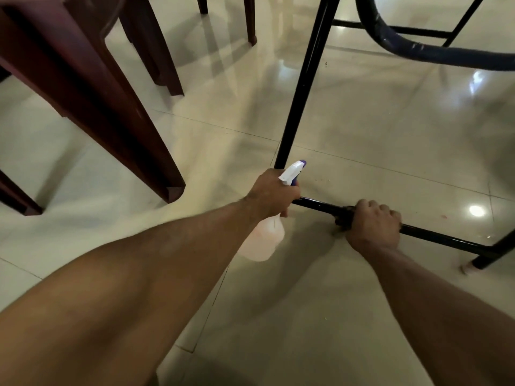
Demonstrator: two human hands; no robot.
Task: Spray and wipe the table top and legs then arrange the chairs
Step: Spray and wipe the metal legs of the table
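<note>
Two hands work low on the table's black frame, and the crossbar (pixel 446 239) just above the floor is the landmark. Its long axis runs from the foot of the upright leg (pixel 301 87) at its left end, slanting toward the viewer, to a second foot at the right edge of view.

The right hand (pixel 373 227) sits on that bar. Its fingers curl over it and clamp a dark wad against the metal. This is probably the cloth (pixel 344 215), though it is dim and mostly covered.

The left hand (pixel 271 192) is at the bar's left end, where it meets the upright leg. Its fingers wrap round the neck of the spray bottle (pixel 264 240). The nozzle points up past the leg, and the pale body hangs on the near side of the bar.

The step in hand looks like a slide along the bar's length. The longer bare stretch lies to the right of the grip, so the right hand is placed to travel it. The bottle hand is nearer the upright leg.

One dark red chair (pixel 117 121) stands well to the left of the bar, not yet arranged.
</note>
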